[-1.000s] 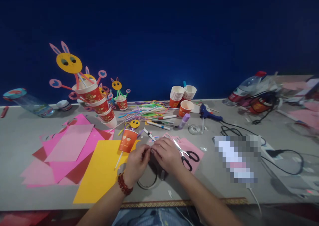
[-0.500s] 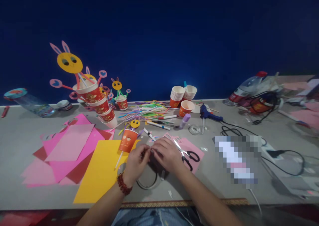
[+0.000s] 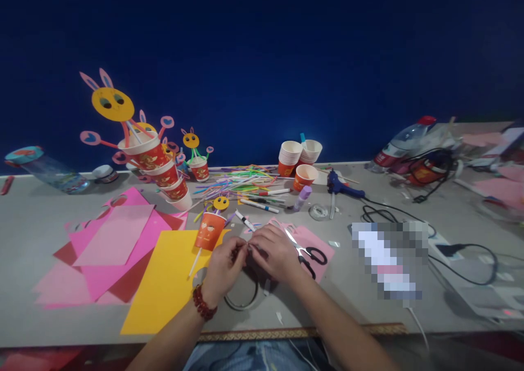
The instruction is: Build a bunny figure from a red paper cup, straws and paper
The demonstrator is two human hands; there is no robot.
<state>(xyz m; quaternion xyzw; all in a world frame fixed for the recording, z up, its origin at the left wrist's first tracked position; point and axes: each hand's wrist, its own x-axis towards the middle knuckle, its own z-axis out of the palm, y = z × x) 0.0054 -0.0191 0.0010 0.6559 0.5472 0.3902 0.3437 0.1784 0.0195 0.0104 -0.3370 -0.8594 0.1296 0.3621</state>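
Note:
My left hand (image 3: 228, 262) and my right hand (image 3: 274, 251) meet fingertip to fingertip over the front middle of the table. Both are closed in a pinch, and what they hold is too small to make out. Below them lies a roll of tape (image 3: 241, 294). An orange cup (image 3: 210, 231) with a drawn face, a yellow head and a white stick is just left of my left hand, over yellow paper (image 3: 158, 278). Scissors (image 3: 306, 252) with black handles rest on pink paper (image 3: 319, 240), right of my right hand.
Stacked red cups with a rabbit figure (image 3: 151, 153) stand at the left behind pink sheets (image 3: 114, 234). Coloured pipe cleaners (image 3: 241, 180), a glue stick (image 3: 303, 196) and white-rimmed cups (image 3: 290, 155) are further back. A blue glue gun (image 3: 344, 188) and its cable lie to the right.
The view has shifted very slightly. Both hands keep the same fingertip pinch in nearly the same place.

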